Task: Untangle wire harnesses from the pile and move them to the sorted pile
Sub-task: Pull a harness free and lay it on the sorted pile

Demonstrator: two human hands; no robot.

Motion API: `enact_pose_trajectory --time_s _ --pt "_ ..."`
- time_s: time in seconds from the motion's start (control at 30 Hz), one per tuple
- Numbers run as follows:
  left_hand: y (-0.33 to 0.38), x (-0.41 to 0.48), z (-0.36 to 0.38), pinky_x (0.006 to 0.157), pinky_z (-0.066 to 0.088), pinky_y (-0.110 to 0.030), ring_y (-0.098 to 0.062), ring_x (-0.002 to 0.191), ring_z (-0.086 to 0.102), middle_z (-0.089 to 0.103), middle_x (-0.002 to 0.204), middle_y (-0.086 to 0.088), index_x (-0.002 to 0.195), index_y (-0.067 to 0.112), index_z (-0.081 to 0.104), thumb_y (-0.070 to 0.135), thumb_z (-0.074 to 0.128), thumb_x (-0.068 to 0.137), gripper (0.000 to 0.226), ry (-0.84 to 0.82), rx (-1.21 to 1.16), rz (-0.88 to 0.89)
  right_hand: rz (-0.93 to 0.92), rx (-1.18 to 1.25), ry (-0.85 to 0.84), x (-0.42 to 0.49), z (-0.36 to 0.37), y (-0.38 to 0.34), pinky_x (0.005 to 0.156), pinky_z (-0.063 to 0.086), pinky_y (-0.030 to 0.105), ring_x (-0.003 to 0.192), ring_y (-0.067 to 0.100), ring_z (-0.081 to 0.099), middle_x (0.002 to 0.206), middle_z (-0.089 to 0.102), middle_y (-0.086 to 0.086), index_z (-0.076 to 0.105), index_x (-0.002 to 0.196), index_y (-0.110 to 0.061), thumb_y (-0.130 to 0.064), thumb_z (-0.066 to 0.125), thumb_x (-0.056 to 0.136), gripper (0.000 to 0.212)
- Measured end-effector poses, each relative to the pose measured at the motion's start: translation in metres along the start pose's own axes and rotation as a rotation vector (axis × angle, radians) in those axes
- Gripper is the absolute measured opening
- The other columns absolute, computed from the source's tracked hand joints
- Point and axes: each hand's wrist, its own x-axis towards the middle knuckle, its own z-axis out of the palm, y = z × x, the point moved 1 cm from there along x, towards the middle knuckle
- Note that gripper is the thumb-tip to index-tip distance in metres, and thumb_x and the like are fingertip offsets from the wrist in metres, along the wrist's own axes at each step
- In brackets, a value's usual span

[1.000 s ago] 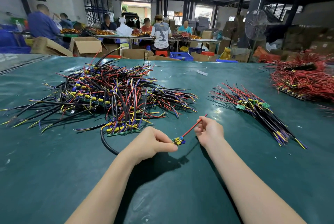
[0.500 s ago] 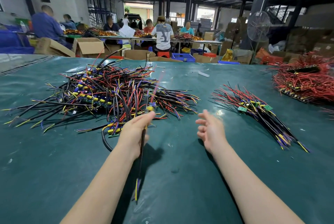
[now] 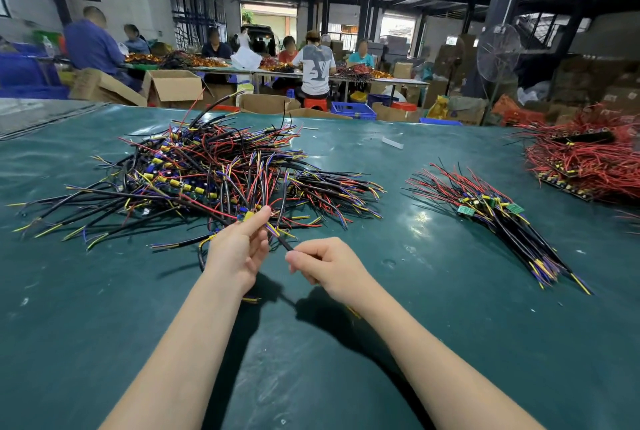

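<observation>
A big tangled pile of wire harnesses (image 3: 207, 173), black, red, yellow and blue, lies on the green table (image 3: 104, 308) at the left. A smaller sorted pile (image 3: 491, 211) lies to the right. My left hand (image 3: 237, 251) pinches one harness at its yellow and blue component (image 3: 248, 216), at the pile's near edge. My right hand (image 3: 325, 265) pinches the black cable (image 3: 284, 244) of the same harness just to the right. The cable's far end is hidden under my hands.
A heap of red wires (image 3: 585, 159) sits at the table's far right. A small white piece (image 3: 392, 142) lies on the table further back. Beyond the table are cardboard boxes (image 3: 173, 84), blue crates, a standing fan (image 3: 498, 51) and several people at another bench.
My left hand has moved forward with the harness to the pile's edge. My right hand, open half a second ago, has closed on the harness's black cable.
</observation>
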Motion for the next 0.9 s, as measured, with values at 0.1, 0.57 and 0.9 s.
enact_pose_trajectory --time_s 0.1,0.57,0.9 --pt "0.012 0.004 -0.010 0.032 0.037 -0.007 0.002 0.029 0.046 0.051 0.035 0.010 0.069 0.015 0.056 0.012 0.069 0.080 0.018 0.057 -0.078 0.027 0.049 0.004 -0.058 -0.004 -0.008 0.004 0.047 0.029 0.015 0.041 0.001 0.033 0.038 0.042 -0.011 0.058 0.062 -0.029 -0.014 0.053 0.092 0.034" --pt "0.024 0.016 -0.035 0.034 0.038 -0.006 0.001 0.028 0.044 0.046 0.032 0.010 0.064 0.015 0.051 0.013 0.069 0.082 0.024 0.142 -0.145 0.010 0.255 0.449 -0.325 -0.012 -0.033 0.017 0.043 0.022 0.013 0.041 0.002 0.036 0.045 0.049 -0.009 0.061 0.081 -0.003 0.001 0.043 0.092 0.021" --pt "0.015 0.017 -0.033 0.037 0.041 -0.008 0.003 0.030 0.048 0.057 0.046 0.006 0.073 0.012 0.052 0.004 0.070 0.079 0.020 0.164 0.016 0.125 0.283 -0.112 -0.251 -0.009 -0.052 0.025 0.038 0.024 0.015 0.039 0.007 0.030 0.040 0.037 -0.008 0.067 0.054 -0.024 -0.026 0.072 0.071 0.018"
